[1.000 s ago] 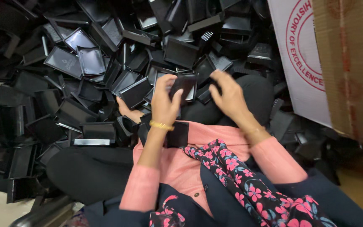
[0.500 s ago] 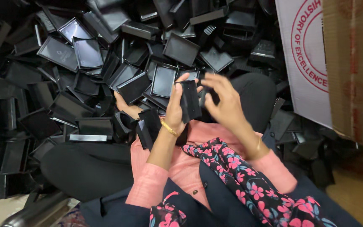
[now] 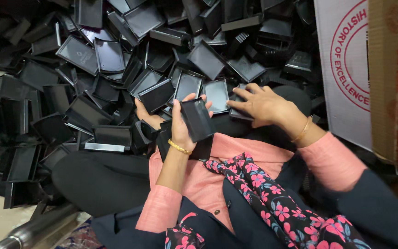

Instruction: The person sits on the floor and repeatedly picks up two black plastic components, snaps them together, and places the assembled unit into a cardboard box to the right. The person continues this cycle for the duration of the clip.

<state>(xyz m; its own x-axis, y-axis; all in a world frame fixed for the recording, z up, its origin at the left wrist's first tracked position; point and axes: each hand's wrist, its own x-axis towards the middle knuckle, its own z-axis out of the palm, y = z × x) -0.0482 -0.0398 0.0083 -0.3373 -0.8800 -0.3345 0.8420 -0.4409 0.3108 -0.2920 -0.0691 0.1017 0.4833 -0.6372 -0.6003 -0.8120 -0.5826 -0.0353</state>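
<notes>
A heap of black plastic trays (image 3: 93, 60) is covering the floor at left and centre. The left hand (image 3: 180, 124) is gripping one black plastic piece (image 3: 198, 119), held upright above the lap, fingers wrapped around its edge. The right hand (image 3: 261, 103) is lying open, fingers spread, touching a tray (image 3: 239, 99) at the heap's edge. A cardboard box (image 3: 395, 78) is standing at far right.
</notes>
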